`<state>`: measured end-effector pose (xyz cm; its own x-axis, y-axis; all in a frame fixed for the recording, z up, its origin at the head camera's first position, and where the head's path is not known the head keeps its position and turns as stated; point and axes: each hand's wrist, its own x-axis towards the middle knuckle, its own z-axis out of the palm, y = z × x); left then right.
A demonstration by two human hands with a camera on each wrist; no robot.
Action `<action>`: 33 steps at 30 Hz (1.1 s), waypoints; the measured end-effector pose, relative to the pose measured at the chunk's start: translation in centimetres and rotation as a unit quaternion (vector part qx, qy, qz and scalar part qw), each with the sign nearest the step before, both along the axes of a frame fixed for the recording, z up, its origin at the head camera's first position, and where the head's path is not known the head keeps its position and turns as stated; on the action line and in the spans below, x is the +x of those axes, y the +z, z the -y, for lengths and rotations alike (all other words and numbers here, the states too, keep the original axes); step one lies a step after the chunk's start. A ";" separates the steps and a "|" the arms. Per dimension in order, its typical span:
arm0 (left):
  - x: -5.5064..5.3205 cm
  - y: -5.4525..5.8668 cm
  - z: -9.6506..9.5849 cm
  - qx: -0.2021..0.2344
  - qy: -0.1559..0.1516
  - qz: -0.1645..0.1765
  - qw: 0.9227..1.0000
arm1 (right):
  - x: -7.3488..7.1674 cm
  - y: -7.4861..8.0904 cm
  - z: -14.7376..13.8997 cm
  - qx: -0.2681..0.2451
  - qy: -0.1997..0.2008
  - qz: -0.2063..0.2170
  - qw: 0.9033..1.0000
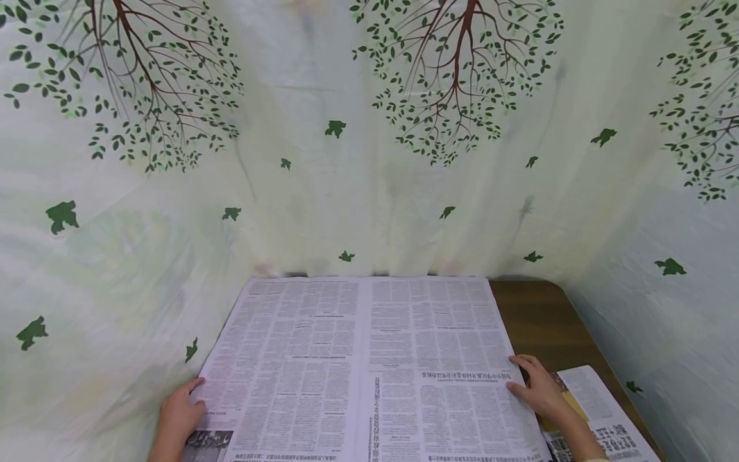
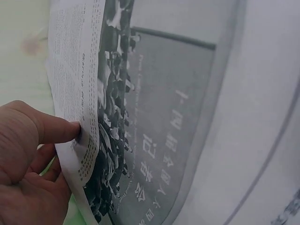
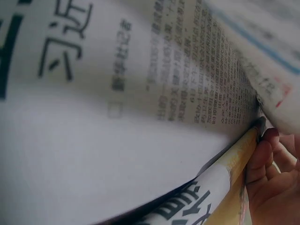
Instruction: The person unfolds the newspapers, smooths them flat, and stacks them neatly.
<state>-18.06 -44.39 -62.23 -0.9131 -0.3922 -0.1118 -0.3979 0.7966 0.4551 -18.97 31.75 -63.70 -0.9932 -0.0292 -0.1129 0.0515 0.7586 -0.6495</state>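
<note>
A wide newspaper [image 1: 300, 359] lies spread open, its centre fold running away from me and its print upside down in the head view. At its left edge my left hand [image 1: 178, 414] pinches the paper. The left wrist view shows the thumb on top of the margin [image 2: 77, 131] and the other fingers behind it, beside a printed photo [image 2: 159, 117]. My right hand [image 1: 541, 390] holds the right edge between thumb and fingers. Seen from the right wrist, the curled fingers [image 3: 260, 159] are at the paper's edge, and the sheet hides part of the hand.
Under the right forearm lies another folded newspaper [image 1: 620, 423] with large black headlines and a yellow patch. Brown wooden tabletop [image 1: 537, 321] shows along the right, with a rounded far corner. A pale curtain [image 1: 312, 192] printed with trees and leaves hangs behind and at both sides.
</note>
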 end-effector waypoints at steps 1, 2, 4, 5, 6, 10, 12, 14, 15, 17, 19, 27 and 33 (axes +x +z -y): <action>0.1 -0.1 0.1 -0.002 -0.009 -0.002 1.000 | 0.0 0.1 0.0 -0.004 -0.002 0.003 1.000; 0.3 -0.1 0.2 -0.007 -0.022 -0.007 1.000 | 0.1 0.1 0.1 -0.005 -0.004 0.005 1.000; 0.5 -0.3 0.3 -0.020 -0.047 -0.021 0.998 | 0.2 0.2 0.1 -0.004 -0.006 0.007 1.000; 0.7 -0.4 0.4 -0.028 -0.059 -0.029 0.997 | 0.2 0.2 0.1 -0.004 -0.007 0.007 1.000; 0.8 -0.5 0.4 -0.034 -0.069 -0.035 0.996 | 0.2 0.3 0.1 -0.003 -0.008 0.008 1.000; 1.0 -0.4 0.1 -0.035 -0.082 -0.027 0.996 | 0.2 0.5 0.0 -0.005 -0.008 0.009 1.000; 1.1 -0.2 -0.1 -0.035 -0.083 -0.006 0.996 | 0.2 0.5 -0.1 -0.003 -0.004 0.003 1.000; 1.1 -0.1 -0.3 -0.035 -0.081 0.016 0.996 | 0.2 0.4 -0.2 0.000 -0.001 -0.001 1.000; 1.1 -0.1 -0.4 -0.035 -0.081 0.025 0.996 | 0.2 0.3 -0.2 0.002 -0.001 -0.002 1.000; 1.1 -0.1 -0.5 -0.037 -0.082 0.034 0.995 | 0.3 0.2 -0.2 0.008 -0.002 -0.002 1.000; 1.1 -0.2 -0.6 -0.034 -0.078 0.040 0.996 | 0.4 0.2 -0.2 0.011 -0.005 0.001 1.000; 1.2 -0.3 -1.4 -0.033 -0.085 0.021 0.996 | 0.7 0.3 -0.3 0.021 -0.008 -0.015 1.000; 1.0 -0.2 -2.4 -0.056 -0.099 0.012 0.993 | 0.9 0.3 -0.2 0.016 0.000 -0.024 1.000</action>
